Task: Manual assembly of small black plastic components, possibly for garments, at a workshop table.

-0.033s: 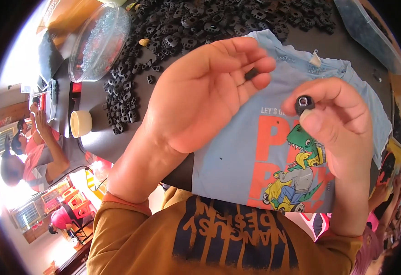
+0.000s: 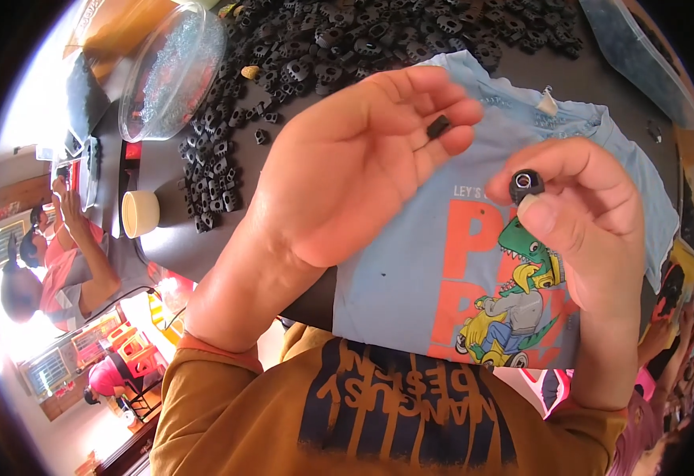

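Note:
My left hand is turned palm up over a light blue T-shirt with a dinosaur print. A small black block-like piece lies against its half-curled fingers. Between thumb and forefinger, my right hand pinches a small black plastic part, with a shiny metal ring showing in its end. Both hands are above the shirt and apart from each other. Beyond my left hand, many black skull-shaped plastic parts are heaped on the dark table.
Smaller black parts lie left of my left wrist. A clear tub of small shiny bits stands at the far left, with a cream cup nearer. A clear plastic bin is at far right. Another person sits at left.
My left hand has shifted slightly right with the black piece. The black plastic part in my right fingers has tilted a little.

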`<state>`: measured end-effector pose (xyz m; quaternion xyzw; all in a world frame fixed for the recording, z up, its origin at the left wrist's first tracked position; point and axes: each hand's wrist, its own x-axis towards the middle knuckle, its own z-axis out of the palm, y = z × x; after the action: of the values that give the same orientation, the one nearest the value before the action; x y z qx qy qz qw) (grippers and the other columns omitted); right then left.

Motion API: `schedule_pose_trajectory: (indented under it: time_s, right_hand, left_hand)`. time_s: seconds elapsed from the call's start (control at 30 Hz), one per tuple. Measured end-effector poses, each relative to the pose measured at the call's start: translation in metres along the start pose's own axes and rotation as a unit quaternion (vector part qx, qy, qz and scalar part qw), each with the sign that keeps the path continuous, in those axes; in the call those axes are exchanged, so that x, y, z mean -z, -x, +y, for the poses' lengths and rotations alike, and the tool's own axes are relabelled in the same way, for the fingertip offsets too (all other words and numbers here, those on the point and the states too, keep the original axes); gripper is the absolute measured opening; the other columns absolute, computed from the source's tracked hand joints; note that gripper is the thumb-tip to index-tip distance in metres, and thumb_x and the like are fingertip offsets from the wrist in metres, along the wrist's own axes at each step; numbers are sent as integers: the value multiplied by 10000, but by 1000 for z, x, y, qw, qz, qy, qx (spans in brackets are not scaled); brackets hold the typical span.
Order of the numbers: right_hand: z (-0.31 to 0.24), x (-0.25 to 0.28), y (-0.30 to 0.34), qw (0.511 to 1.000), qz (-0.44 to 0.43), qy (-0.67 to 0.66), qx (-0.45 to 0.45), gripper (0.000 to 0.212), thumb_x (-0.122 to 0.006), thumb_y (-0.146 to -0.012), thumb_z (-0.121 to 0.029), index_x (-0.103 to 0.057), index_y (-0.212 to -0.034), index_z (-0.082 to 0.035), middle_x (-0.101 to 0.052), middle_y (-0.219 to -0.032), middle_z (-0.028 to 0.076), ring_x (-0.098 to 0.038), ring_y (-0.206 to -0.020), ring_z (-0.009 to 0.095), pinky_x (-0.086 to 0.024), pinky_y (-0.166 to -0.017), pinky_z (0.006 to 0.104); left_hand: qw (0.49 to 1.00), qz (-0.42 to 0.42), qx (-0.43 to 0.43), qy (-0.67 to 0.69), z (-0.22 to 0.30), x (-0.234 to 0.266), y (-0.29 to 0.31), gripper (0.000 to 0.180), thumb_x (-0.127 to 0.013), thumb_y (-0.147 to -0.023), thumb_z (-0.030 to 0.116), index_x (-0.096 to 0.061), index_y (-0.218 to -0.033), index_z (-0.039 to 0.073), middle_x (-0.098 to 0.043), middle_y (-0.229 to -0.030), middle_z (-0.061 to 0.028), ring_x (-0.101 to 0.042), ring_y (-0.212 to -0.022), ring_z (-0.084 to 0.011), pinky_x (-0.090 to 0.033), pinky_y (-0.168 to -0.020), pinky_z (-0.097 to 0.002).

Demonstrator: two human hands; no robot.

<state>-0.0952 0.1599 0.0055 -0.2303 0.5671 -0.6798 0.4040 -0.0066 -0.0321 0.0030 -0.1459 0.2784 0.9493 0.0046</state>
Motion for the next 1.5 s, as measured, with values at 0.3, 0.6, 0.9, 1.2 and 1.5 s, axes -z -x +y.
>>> schedule_pose_trajectory:
  time_s: [0.3,0.6,0.9,1.2,1.5]
  right_hand:
    - [1,1,0,999,26,-20,-8,218,-666,-799,-135,-579,-930,16,-630,-941,96,-600,-901,160,-458,-840,290]
    - [5,0,-3,996,-8,-91,-20,201,-674,-792,-115,-583,-923,7,-636,-970,98,-599,-905,153,-453,-849,281]
    - [4,1,-2,992,-26,-121,-38,197,-660,-800,-112,-576,-931,8,-635,-946,83,-596,-864,133,-459,-800,253]
    - [1,3,-1,995,-20,-97,-30,188,-634,-800,-84,-571,-943,20,-634,-985,126,-604,-930,172,-462,-869,300]
    - [3,4,-2,997,-6,-67,-25,190,-665,-800,-74,-577,-940,20,-637,-1028,141,-615,-929,182,-468,-877,308]
  left_hand:
    - [968,26,-22,-249,-4,-21,8,369,-376,-814,-101,-466,-1170,-61,-532,-1180,-196,-553,-1109,-307,-478,-938,-370]
    - [735,-67,-398,-544,-38,-9,6,483,-461,-728,-191,-485,-1185,-38,-581,-1032,-150,-605,-895,-215,-514,-721,-282]
    - [555,-111,-429,-704,-24,-4,3,598,-521,-691,-205,-432,-1264,-56,-605,-1076,-184,-621,-987,-259,-490,-836,-323]
    - [561,-73,-399,-721,-18,-12,9,366,-636,-670,-106,-614,-1019,4,-586,-870,-69,-581,-772,-149,-473,-626,-235]
    - [689,-73,-293,-659,-14,-14,9,282,-621,-703,-107,-619,-961,7,-570,-841,-51,-530,-682,-104,-428,-555,-226]
